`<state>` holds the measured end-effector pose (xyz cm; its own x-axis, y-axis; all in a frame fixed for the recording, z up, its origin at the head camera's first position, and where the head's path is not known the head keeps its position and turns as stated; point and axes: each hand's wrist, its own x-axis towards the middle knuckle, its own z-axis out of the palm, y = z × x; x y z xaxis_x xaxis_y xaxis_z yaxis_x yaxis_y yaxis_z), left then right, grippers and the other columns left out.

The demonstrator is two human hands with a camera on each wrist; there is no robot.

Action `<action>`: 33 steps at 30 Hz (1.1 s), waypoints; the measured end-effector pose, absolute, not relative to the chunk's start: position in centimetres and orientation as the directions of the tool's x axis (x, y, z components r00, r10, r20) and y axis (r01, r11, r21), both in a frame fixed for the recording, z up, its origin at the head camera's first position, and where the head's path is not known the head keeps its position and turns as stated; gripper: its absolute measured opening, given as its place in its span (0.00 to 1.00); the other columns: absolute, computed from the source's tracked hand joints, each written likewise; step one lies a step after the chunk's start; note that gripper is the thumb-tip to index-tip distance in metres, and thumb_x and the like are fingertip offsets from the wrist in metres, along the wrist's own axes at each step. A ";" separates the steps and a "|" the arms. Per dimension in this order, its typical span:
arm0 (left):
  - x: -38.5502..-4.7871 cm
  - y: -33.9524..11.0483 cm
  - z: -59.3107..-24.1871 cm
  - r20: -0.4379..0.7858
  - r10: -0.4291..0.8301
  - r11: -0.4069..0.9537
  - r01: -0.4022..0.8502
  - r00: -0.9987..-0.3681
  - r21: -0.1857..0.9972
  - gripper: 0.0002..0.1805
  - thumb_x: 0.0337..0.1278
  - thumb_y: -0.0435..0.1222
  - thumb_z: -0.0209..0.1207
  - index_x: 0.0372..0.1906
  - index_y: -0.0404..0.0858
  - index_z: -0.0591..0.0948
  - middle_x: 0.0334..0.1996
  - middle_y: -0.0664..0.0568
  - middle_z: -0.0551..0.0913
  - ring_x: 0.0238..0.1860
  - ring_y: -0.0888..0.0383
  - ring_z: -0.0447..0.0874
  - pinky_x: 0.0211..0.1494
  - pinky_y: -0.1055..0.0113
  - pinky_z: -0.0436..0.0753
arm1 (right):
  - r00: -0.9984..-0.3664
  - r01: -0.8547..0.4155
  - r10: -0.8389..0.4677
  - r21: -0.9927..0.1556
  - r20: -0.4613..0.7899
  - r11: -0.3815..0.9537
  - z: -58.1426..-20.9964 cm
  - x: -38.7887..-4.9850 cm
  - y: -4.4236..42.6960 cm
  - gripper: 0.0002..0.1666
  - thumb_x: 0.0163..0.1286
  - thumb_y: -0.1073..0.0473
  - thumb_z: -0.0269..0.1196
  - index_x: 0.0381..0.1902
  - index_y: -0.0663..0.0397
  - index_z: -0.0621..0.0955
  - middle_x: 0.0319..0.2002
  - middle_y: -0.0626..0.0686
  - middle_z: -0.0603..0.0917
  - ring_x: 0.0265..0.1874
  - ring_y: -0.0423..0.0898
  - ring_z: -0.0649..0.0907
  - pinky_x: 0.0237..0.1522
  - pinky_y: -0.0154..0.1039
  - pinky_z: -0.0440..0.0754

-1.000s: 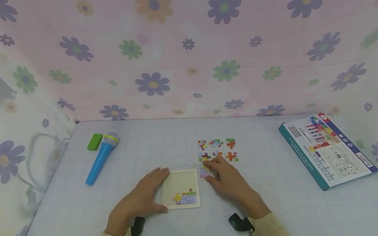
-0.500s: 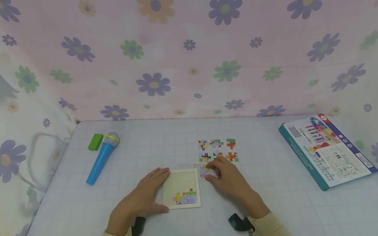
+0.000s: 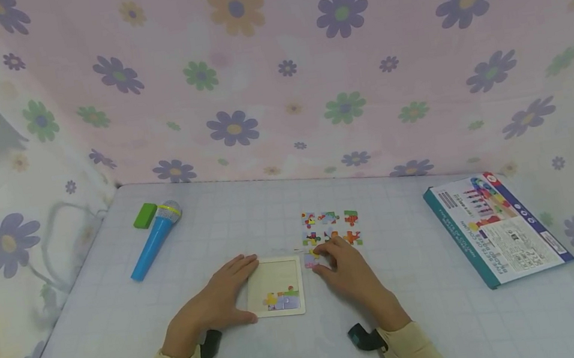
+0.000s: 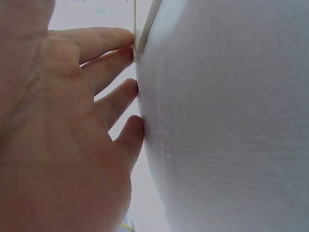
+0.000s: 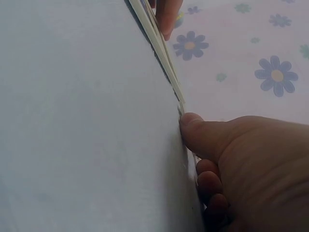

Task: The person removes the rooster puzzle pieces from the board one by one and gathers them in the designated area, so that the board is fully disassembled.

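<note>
A square pale wooden puzzle tray [image 3: 271, 278] lies on the table, with a few joined jigsaw pieces [image 3: 283, 300] in its lower right corner. My left hand [image 3: 215, 297] rests along the tray's left side, fingers fairly straight, fingertips at its upper left corner and thumb at the lower edge. In the left wrist view the fingertips of that hand [image 4: 72, 111] touch the tray's edge. Just right of the tray, my right hand [image 3: 351, 273] pinches a purple and pink puzzle piece [image 3: 311, 259] between thumb and curled fingers. Its palm side is hidden in the head view.
Several loose puzzle pieces [image 3: 329, 217] lie in rows beyond my right hand. A blue toy microphone [image 3: 156, 240] and a green block [image 3: 145, 216] lie at the back left. A flat printed box [image 3: 497, 227] lies on the right. Flowered cloth hangs behind the table.
Both hands stay almost where they were. The right fingertips and the purple and pink puzzle piece shift very slightly; the tray and the other pieces keep their places.
</note>
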<state>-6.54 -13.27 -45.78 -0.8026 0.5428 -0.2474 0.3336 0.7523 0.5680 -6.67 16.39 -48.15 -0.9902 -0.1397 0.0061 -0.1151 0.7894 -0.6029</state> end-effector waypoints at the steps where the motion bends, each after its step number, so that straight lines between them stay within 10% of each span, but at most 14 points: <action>1: -6.5 -13.3 -45.8 -0.245 0.544 0.751 0.336 -0.802 0.569 0.57 0.44 0.44 0.79 0.79 0.40 0.61 0.81 0.51 0.59 0.83 0.44 0.49 0.82 0.40 0.58 | -0.990 -0.117 -0.141 -0.602 0.008 0.789 -48.2 -6.7 16.4 0.20 0.63 0.53 0.75 0.52 0.49 0.86 0.34 0.44 0.73 0.32 0.39 0.71 0.32 0.31 0.69; 20: -6.4 -13.3 -45.8 -0.239 0.552 0.738 0.336 -0.799 0.585 0.56 0.45 0.44 0.79 0.79 0.39 0.61 0.81 0.50 0.59 0.83 0.43 0.49 0.82 0.40 0.58 | -0.985 -0.161 -0.168 -0.630 0.050 0.760 -47.6 -6.3 16.4 0.19 0.64 0.54 0.73 0.53 0.47 0.85 0.38 0.43 0.76 0.33 0.38 0.73 0.35 0.31 0.73; 33: -6.5 -13.5 -45.6 -0.243 0.558 0.741 0.344 -0.793 0.577 0.56 0.47 0.45 0.78 0.79 0.39 0.61 0.81 0.50 0.58 0.83 0.43 0.49 0.81 0.40 0.58 | -0.888 -0.394 -0.450 -0.664 0.096 0.636 -47.0 -4.7 12.8 0.18 0.66 0.57 0.72 0.53 0.49 0.84 0.41 0.42 0.80 0.31 0.33 0.73 0.33 0.26 0.77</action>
